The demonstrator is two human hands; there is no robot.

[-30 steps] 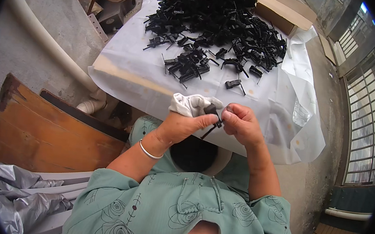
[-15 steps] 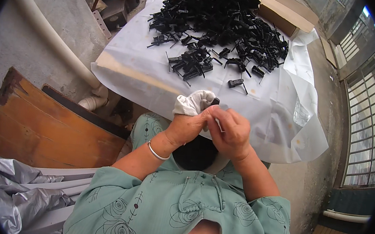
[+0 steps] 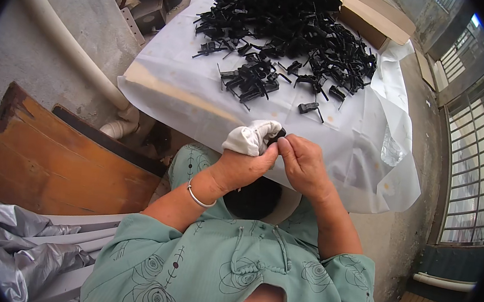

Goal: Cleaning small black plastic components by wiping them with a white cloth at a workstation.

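Observation:
My left hand point(image 3: 248, 154), its fingers wrapped in white cloth point(image 3: 249, 137) with the thumb bare, is closed around a small black plastic part point(image 3: 278, 135). Only the upper end of that part shows; the rest is hidden by my fingers. Against it presses my right hand point(image 3: 306, 164), bare, its thumb and fingers pinched together. Both hands are just off the near edge of the table point(image 3: 336, 145). Beyond them on the white sheet lies a loose black part point(image 3: 309, 108) with a thin leg. A small cluster of similar parts point(image 3: 250, 81) lies to its left.
A large heap of black parts point(image 3: 289, 27) spreads from a bag at the table's far side, by a cardboard box point(image 3: 377, 15). Below my hands, between my knees, stands a dark-mouthed round container point(image 3: 253, 200). An orange-brown board point(image 3: 72, 161) leans at left, near a pale pipe point(image 3: 71, 47).
My right hand has shifted slightly right, and its fingers have drawn back from over my left thumb. The black part is still at my left fingers.

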